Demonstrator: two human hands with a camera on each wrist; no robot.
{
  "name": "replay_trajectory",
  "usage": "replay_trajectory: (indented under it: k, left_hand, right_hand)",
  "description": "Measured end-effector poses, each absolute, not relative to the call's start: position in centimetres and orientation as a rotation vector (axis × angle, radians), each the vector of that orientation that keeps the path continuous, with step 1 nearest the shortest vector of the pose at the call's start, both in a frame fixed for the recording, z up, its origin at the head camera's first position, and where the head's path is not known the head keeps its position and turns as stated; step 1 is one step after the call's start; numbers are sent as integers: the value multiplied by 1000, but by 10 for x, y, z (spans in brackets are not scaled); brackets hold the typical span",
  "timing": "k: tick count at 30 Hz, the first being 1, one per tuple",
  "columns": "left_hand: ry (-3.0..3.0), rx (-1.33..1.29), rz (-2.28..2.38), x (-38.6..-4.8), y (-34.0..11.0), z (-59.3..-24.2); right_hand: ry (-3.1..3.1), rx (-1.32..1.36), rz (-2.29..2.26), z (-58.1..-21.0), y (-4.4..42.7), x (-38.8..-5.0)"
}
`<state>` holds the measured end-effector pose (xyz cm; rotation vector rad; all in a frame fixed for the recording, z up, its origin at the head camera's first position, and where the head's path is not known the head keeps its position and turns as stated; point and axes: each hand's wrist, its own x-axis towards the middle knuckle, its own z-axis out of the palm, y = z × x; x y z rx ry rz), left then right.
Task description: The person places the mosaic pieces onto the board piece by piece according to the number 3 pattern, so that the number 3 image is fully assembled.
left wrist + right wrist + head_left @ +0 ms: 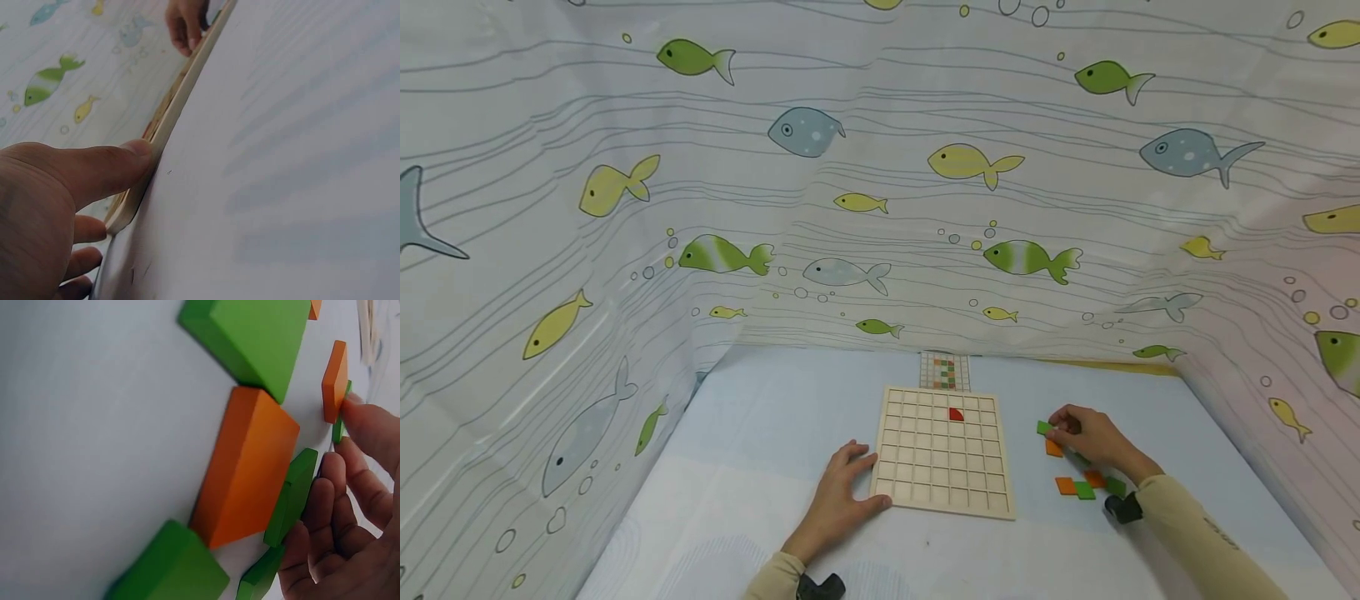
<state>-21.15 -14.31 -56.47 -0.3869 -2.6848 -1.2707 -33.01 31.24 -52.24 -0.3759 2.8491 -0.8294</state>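
A wooden grid board [940, 458] lies flat in the middle, with one red piece with a curved edge [956, 414] in a cell near its top. At its near left corner rests my left hand [842, 497], thumb against the front edge and fingers spread along the left side. My right hand [1093, 437], right of the board, pinches a green tile [1044, 427] between thumb and forefinger. Close under this hand is an orange tile [1054, 448]. In the right wrist view, the pinched tile [339, 422] shows thinly beside the thumb, and the other fingers are loosely bent.
Several more tiles lie below the right hand, among them an orange one [1065, 486] and a green one [1084, 490]. Behind the board lies a printed pattern card [946, 372]. A fish-print sheet [910, 242] rises around the table on the far side and both flanks.
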Motion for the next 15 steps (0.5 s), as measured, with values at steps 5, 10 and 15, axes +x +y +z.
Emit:
replay_trajectory:
  k: [5,10,15]
  left_hand:
    - [-2686,-380,-1266,-213,-143,-565]
    - [-2691,-373,-1275,-213,-143,-564]
    - [-2702,-371,-1274,-212,-142,-563]
  right_hand:
    - [2854,-382,-831,-520,311,-330]
    - [2855,-371,-834,-523,311,-334]
    - [2873,-394,-786,-529,309,-335]
